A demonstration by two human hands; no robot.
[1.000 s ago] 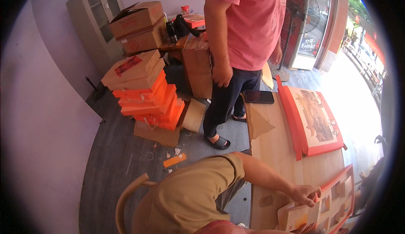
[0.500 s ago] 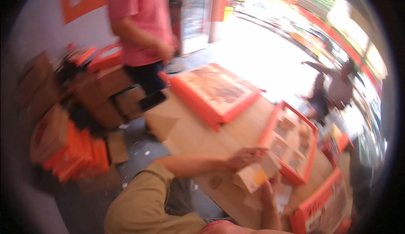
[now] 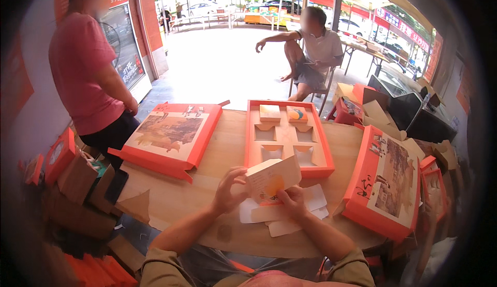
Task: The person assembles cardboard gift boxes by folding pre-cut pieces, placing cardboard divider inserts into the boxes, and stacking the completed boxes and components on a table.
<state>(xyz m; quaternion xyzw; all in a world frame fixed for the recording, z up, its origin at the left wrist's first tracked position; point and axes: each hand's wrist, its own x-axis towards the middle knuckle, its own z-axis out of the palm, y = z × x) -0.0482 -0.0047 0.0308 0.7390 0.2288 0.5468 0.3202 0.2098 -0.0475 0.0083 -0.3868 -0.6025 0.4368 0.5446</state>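
Above the wooden table (image 3: 207,204) I hold a small cream carton (image 3: 269,183) with an orange-yellow print, one flap standing up at its right. My right hand (image 3: 294,202) pinches its lower right part, thumb on the printed face. My left hand (image 3: 230,187) has its fingers bent at the carton's left edge. Flat white-grey card blanks (image 3: 310,199) lie on the table below the carton. Just beyond stands an orange-red tray box (image 3: 326,157) with cut-out compartments; two small cartons (image 3: 269,113) sit in its far row.
Large orange-red lids with pictures lie at left (image 3: 171,131) and right (image 3: 385,175). Opened cardboard boxes (image 3: 83,183) and stacked orange boxes (image 3: 98,269) crowd the floor at left. A person in pink (image 3: 83,75) stands at left; another sits on a chair (image 3: 323,93) beyond the table.
My view has swung and levelled, so the table now lies straight ahead and the picture is sharper. The carton stays in my hands, its printed face turned more toward me.
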